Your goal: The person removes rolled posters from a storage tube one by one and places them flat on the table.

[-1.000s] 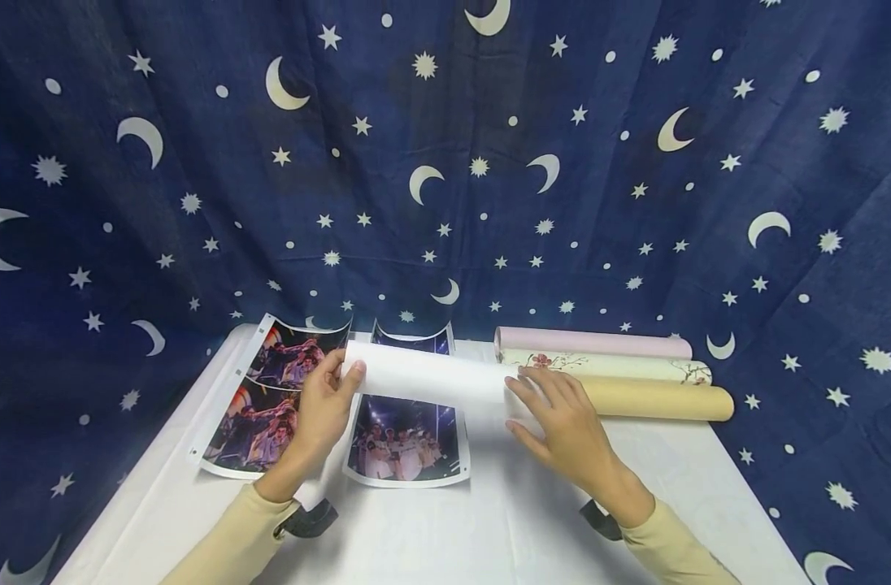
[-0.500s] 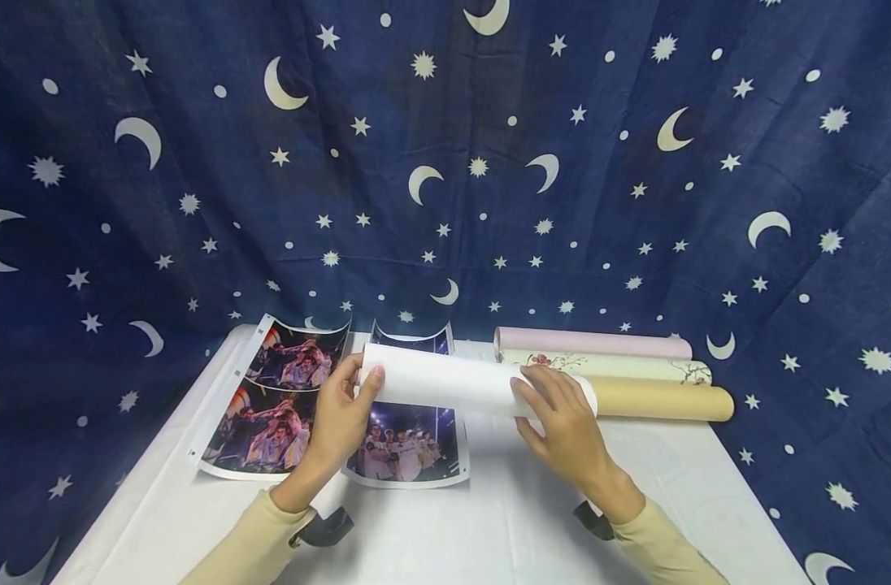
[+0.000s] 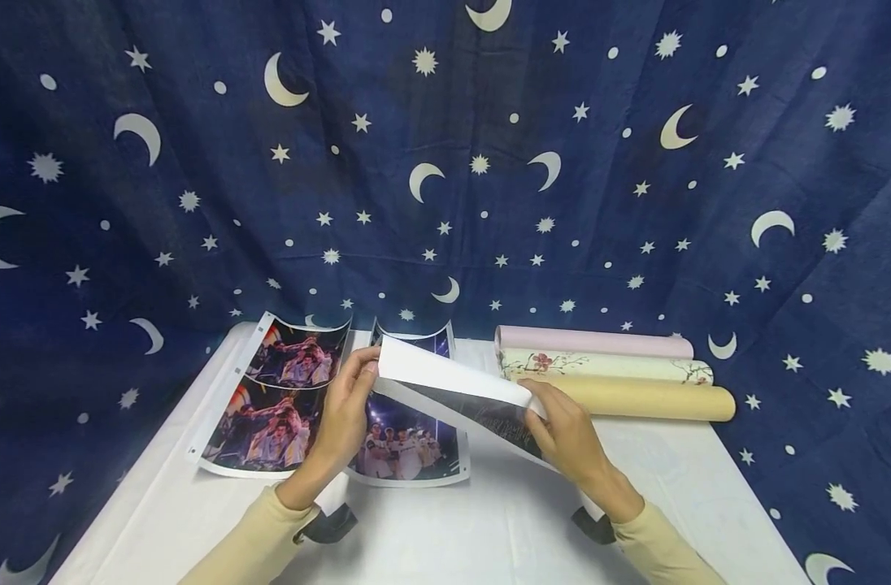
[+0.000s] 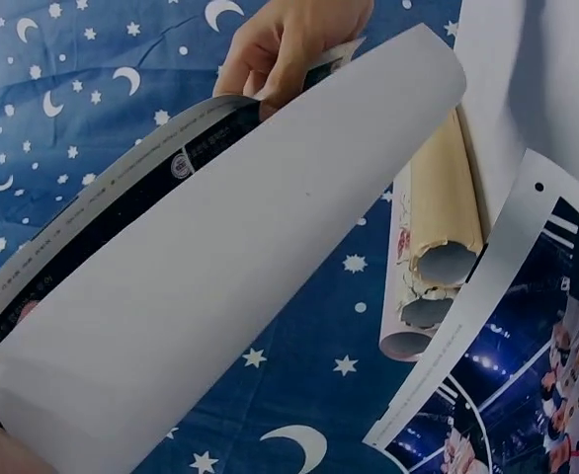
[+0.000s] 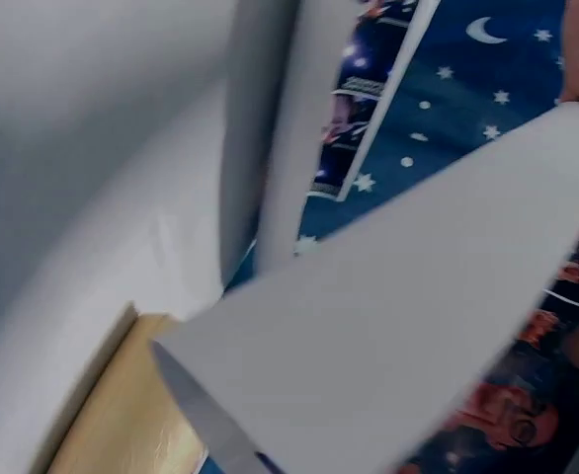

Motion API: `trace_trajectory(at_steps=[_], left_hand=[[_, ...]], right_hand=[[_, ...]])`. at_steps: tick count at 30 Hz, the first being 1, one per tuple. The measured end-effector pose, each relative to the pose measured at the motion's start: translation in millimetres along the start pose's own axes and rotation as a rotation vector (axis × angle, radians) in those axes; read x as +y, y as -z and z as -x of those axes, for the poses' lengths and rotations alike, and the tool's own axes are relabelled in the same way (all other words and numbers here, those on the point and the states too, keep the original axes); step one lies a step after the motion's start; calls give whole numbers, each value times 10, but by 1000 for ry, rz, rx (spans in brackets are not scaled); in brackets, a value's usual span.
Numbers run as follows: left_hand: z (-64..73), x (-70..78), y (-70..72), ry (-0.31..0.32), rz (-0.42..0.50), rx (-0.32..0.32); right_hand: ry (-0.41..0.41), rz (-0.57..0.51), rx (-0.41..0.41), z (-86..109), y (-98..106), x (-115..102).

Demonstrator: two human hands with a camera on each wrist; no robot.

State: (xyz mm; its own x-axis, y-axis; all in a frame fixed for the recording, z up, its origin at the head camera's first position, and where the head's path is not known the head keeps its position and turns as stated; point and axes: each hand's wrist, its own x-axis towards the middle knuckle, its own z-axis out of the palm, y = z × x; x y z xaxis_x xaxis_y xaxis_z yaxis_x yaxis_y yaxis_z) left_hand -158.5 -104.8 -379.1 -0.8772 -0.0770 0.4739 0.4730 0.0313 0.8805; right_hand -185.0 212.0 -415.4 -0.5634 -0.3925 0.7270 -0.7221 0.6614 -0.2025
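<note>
A partly unrolled poster (image 3: 445,370), white on the back and dark with light lettering on its printed face, is held above the table. My left hand (image 3: 349,402) grips its left end between thumb and fingers. At the other end, my right hand (image 3: 571,431) holds the curled edge. The loose lower flap hangs between the hands. In the left wrist view the white back of the poster (image 4: 240,257) fills the middle, with a printed strip showing behind it. The right wrist view shows the poster (image 5: 398,286) curling into a tube.
Two curved photo sheets, a stage scene (image 3: 277,431) and a group picture (image 3: 405,451), lie on the white table (image 3: 475,528) at left and centre. Pink (image 3: 599,341), floral (image 3: 636,367) and tan (image 3: 658,400) rolls lie at back right. A star-patterned curtain (image 3: 445,122) hangs behind.
The white roll shifts right, then its lower edge comes loose and the dark printed side shows. The right hand now holds the poster's edge instead of lying along the roll.
</note>
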Motion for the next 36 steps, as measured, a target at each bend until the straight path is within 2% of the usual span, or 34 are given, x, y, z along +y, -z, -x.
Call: trace_trajectory(at_steps=[3, 7, 10, 16, 18, 20, 22, 24, 29, 31, 34, 36], left_hand=[[-4, 7, 7, -42, 18, -9], [-18, 0, 29, -66, 22, -14], [-22, -23, 42, -75, -26, -6], [0, -70, 38, -96, -222, 20], [2, -69, 24, -90, -232, 44], [2, -65, 7, -67, -196, 66], [20, -67, -14, -13, -143, 79], [73, -77, -53, 73, -74, 68], [310, -114, -247, 379, 149, -89], [377, -125, -333, 477, 218, -147], [415, -143, -423, 548, 251, -185], [405, -151, -446, 558, 242, -187]], right_hand=[[-52, -45, -42, 4, 6, -25], [-107, -107, -105, 7, 3, -44], [-166, -152, -159, 34, 10, -58], [-281, -202, -199, 63, 52, -55], [-325, -202, -192, 46, 67, -53], [-379, -221, -181, 12, 70, -63], [-416, -231, -163, -26, 38, -72], [-442, -249, -138, -71, -11, -100], [-492, -323, -105, -107, -160, -207], [-505, -339, -93, -118, -216, -260], [-511, -361, -78, -147, -285, -346], [-503, -376, -73, -164, -325, -402]])
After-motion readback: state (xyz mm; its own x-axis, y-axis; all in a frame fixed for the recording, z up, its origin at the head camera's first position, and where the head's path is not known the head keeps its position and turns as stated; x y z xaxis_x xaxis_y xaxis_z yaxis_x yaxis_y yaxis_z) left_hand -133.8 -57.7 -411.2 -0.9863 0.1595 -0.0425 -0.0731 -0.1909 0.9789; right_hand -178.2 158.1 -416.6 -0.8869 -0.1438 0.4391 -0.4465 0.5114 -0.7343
